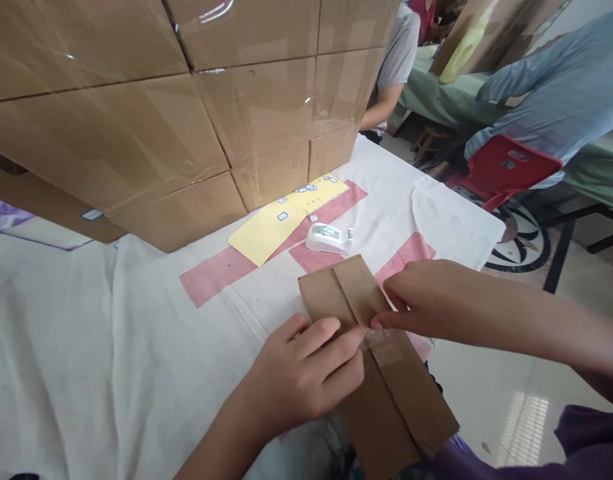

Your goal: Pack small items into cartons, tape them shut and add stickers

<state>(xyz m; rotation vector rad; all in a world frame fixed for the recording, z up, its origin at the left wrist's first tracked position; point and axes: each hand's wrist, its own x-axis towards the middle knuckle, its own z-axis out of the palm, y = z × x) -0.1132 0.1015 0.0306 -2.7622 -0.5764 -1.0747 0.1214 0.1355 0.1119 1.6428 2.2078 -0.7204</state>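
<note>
A long, narrow brown cardboard box (pixel 401 393) lies tilted close in front of me, its flaps meeting along a lengthwise seam. A short strip of clear tape (pixel 385 351) crosses that seam. My left hand (pixel 311 360) grips the box from the left, its bent fingertips pressed on the top beside the seam. At the right edge my right hand (pixel 411 297) is closed, with the thumb tip on the box beside the tape and the other fingers curled at the side. Beyond the box's far end sits a small white tape dispenser (pixel 328 238).
Stacked brown cartons (pixel 161 133) rise along the back left. A yellow card sheet (pixel 271 230) lies before them on the white tablecloth (pixel 176 360) with pink patches. At right are a red chair (pixel 514 170) and a person in blue (pixel 561 87); another person's arm (pixel 386 103) shows behind the cartons.
</note>
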